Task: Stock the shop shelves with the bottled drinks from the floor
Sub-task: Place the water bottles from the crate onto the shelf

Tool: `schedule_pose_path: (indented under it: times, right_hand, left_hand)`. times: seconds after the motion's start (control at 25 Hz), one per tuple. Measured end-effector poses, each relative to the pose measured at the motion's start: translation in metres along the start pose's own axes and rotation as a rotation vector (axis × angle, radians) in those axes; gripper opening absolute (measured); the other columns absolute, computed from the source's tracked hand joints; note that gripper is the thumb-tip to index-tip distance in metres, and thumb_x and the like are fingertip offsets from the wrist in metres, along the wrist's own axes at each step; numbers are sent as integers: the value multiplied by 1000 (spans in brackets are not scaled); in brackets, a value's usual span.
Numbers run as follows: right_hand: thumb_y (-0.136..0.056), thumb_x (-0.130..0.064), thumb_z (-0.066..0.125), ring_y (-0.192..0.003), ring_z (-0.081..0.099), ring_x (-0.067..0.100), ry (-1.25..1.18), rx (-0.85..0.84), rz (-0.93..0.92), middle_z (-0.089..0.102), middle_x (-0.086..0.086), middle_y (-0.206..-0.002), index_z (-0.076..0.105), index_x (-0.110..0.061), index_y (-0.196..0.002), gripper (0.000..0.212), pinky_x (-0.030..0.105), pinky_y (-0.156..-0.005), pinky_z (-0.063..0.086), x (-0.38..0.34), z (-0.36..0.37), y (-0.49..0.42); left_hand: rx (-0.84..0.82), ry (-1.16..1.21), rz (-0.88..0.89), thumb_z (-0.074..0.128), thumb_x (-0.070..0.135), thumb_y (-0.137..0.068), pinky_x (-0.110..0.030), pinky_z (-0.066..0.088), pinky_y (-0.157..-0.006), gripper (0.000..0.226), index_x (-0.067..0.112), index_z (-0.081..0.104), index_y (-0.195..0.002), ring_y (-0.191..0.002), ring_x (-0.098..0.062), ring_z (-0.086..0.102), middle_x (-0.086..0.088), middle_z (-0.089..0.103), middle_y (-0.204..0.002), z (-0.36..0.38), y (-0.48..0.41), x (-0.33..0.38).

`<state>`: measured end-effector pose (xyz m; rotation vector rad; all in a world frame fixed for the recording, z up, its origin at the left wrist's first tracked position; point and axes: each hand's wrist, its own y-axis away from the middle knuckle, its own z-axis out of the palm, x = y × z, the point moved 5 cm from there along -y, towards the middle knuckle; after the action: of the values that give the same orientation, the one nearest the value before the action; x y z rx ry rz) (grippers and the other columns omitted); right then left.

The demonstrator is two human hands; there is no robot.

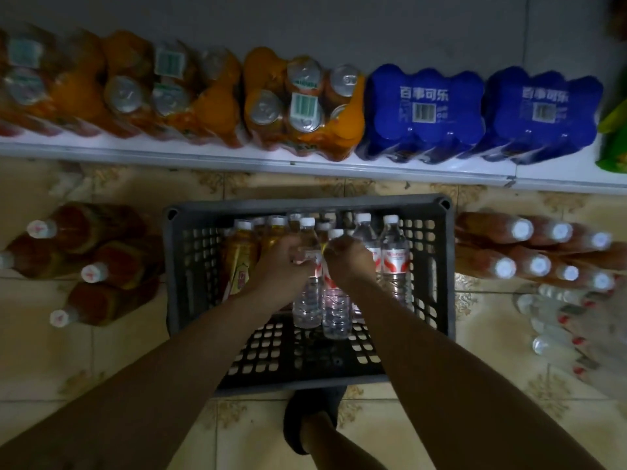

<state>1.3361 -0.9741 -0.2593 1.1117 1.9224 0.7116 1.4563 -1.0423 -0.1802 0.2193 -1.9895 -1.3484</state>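
Fingers of left hand [283, 257] and right hand [346, 257] each clench a water bottle [307, 300] in crate [305, 203].

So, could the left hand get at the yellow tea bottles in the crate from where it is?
Probably yes. The left hand grips a water bottle right beside the yellow tea bottles; the crate is open-topped, but it must let go first.
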Motion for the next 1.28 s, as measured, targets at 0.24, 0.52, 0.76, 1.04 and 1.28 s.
schedule_pose_path:
  times: [0.24, 0.52, 0.76, 1.04, 1.28]
  right_hand:
    - [-100, -34, 42, -115, 60, 37, 552, -21, -97, 60, 21, -128, 51, -7, -134, 44, 38, -85, 48, -7, 27, -70]
    - [-97, -18, 48, -124, 52, 36, 683, -106, -133, 46, 22, -140, 40, -7, -143, 48, 36, -93, 47, -5, -1, -43]
    - [-99, -23, 52, -107, 59, 31, 433, -70, -186, 57, 15, -123, 53, -7, -128, 34, 36, -91, 50, 13, -33, 64]
    - [-84, -19, 70, -82, 58, 17, 12, 149, -324, 57, 1, -96, 63, -11, -92, 14, 17, -58, 36, -18, -121, 166]
    - [-80, -14, 75, -73, 69, 24, -479, 116, -428, 66, 0, -79, 64, -22, -78, 13, 43, -58, 59, -113, -228, 267]
  left_hand:
    - [-2, -58, 130, 58, 24, -96, -28, 51, -81, 34, 24, 52, -129, -96, -11, 61, 6, 63, -111, -41, -21, 10]
    - [-130, -149, 56, 64, 23, -92, -21, 48, -72, 32, 23, 54, -122, -92, -3, 59, 8, 64, -108, -24, 12, -7]
    - [-224, -244, 88, 64, 28, -92, -21, 42, -70, 31, 24, 52, -120, -85, 0, 52, 14, 55, -97, 16, 66, 4]
    - [-179, -626, 339, 75, 33, -81, -43, 44, -102, 83, 26, 25, -147, -129, -23, 45, -1, 43, -143, 18, 127, 32]
    - [85, -481, 564, 84, 51, -65, -41, 37, -110, 108, 41, 16, -148, -136, -15, 39, 10, 41, -148, -38, 204, 107]
